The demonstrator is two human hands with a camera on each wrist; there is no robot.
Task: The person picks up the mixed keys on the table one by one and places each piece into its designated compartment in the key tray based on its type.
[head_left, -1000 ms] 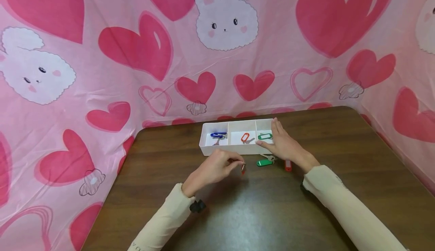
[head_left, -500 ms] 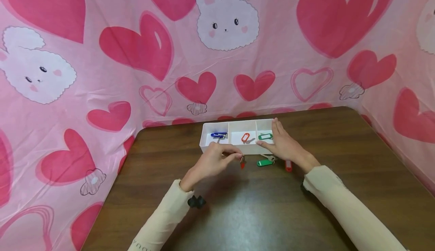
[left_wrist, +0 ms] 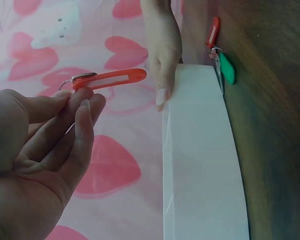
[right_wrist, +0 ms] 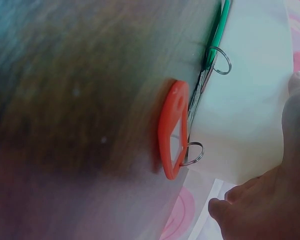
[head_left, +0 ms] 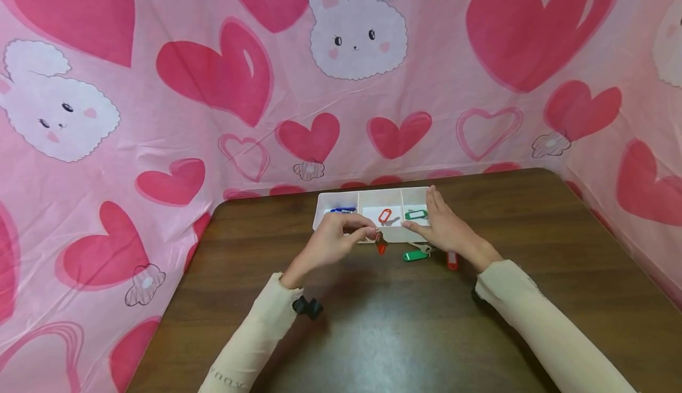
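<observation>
My left hand pinches a red key tag by its ring end, between thumb and fingertips. A key hangs with the tag, just in front of the white tray. My right hand rests against the tray's right end with straight fingers, thumb over the front wall. Inside the three-part tray, blue key tags lie in the left compartment, partly behind my left hand. A red key tag with a key is in the middle one, and a green key tag in the right one.
In front of the tray, a green key tag with a key lies on the brown table. Another red key tag lies beside it, near my right wrist. A pink cloth with hearts and rabbits hangs behind the table.
My left hand has risen toward the tray with the red key tag, now overlapping the tray's front wall and left compartment. The right hand has stayed at the tray's right end.
</observation>
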